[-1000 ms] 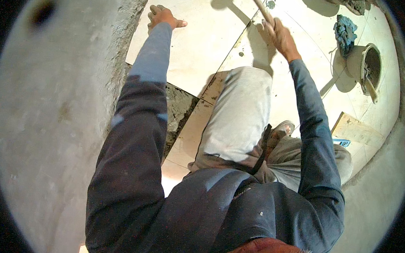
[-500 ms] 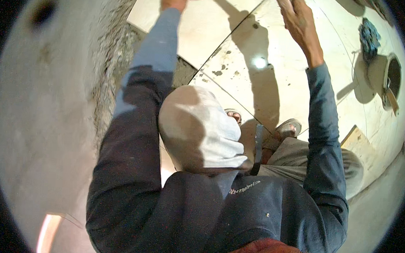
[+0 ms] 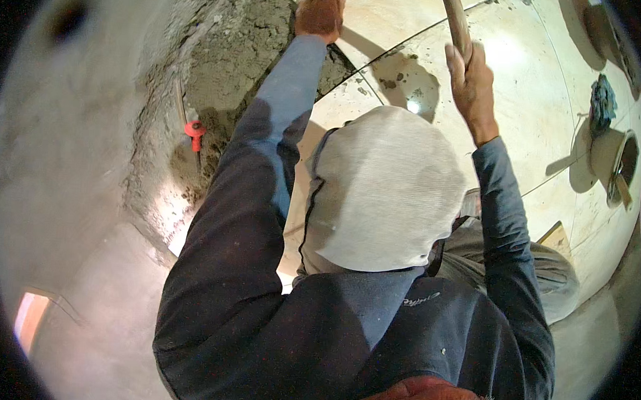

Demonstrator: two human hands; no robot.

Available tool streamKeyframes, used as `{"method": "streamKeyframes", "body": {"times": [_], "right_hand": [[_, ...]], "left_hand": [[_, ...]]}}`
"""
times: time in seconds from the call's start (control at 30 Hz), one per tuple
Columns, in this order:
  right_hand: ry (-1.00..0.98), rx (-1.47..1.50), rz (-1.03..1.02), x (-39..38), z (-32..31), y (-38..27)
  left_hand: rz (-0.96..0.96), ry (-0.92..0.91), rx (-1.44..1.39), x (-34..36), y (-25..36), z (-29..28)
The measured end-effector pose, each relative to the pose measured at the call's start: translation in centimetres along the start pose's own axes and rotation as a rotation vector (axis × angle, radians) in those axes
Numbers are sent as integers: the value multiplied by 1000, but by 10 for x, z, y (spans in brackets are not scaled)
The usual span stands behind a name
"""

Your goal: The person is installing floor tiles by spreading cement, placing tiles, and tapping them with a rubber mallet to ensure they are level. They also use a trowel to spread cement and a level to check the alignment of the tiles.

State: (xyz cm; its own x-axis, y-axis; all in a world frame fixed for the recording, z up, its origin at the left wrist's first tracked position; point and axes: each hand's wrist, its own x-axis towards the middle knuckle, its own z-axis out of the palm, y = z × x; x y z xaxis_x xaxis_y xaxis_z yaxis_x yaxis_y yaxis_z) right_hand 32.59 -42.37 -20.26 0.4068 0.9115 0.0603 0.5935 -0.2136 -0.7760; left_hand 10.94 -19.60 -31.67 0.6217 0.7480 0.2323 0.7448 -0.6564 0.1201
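At the top of the head view my left hand (image 3: 319,15) rests with its fingers stretched out on a pale floor tile (image 3: 379,13), next to the tile's edge. Grey mortar (image 3: 234,46) lies bare to the left of that hand. My right hand (image 3: 474,92) is wrapped around a wooden handle (image 3: 454,16), which runs up out of the picture; whatever it ends in is hidden. Beneath the right hand are laid pale tiles (image 3: 514,101) with dark mortar spots.
A chisel with a red hand guard (image 3: 195,133) lies on the mortar beside the rough wall foot. At the right stand a bucket (image 3: 603,159) with a stick in it and a blue cloth (image 3: 602,105). A board (image 3: 556,239) shows by my right knee. My raised knee (image 3: 385,192) fills the middle.
The view has shifted, baring more mortar and the red-guarded chisel at the left. My right hand sits lower in the picture, with the wooden handle now showing. My left hand lies flatter on the tile.
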Motion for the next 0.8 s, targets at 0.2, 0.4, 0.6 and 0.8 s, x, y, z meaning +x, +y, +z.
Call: {"method": "streamKeyframes", "body": {"times": [0.2,0.4,0.6,0.8], "right_hand": [[-309,-179,244,-14,12,-9],[-223,-111,259,-57,41,12],[-330,-75,275,-9,31,-44],[-97,93,-62,59,51,-107]], "left_hand": [[-26,47,-26,-16,-11,-3],[18,130,-21,-4,-5,11],[-173,12,24,-15,-12,22],[-350,-508,11,-17,-19,-40]]}}
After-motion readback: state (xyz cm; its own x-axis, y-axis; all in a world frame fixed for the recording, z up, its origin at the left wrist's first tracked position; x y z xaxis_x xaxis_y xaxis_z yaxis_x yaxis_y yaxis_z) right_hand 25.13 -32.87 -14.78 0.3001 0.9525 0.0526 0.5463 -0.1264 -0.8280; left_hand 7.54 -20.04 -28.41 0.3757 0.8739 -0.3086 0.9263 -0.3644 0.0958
